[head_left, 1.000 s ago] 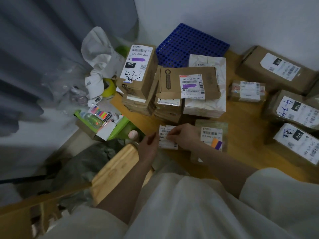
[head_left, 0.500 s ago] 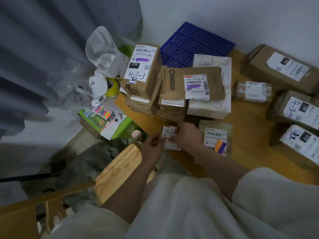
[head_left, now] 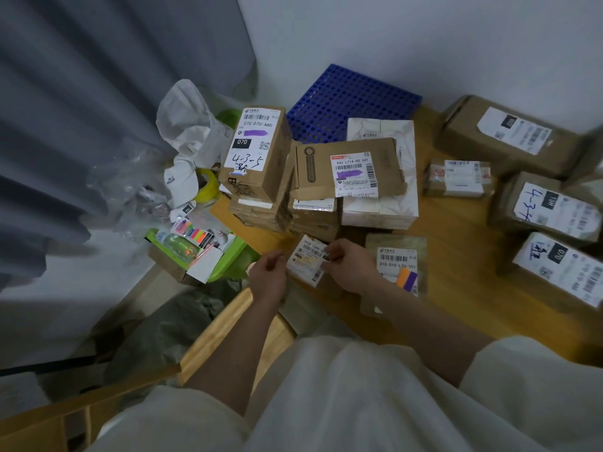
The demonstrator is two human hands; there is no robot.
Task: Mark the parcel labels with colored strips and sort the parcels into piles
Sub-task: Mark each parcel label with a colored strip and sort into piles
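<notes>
Marking a small parcel [head_left: 308, 260]

Right hand [head_left: 349, 267] grips it; left hand [head_left: 269, 275] curled beside, contact unclear. Next probably a strip.

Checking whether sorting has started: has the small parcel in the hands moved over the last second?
No. The small parcel still sits just left of the flat parcel with orange and purple strips.

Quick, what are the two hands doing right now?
Left hand: fingers curled beside the small parcel; whether it touches the parcel cannot be told.
Right hand: pinches the small parcel's label edge.
</notes>
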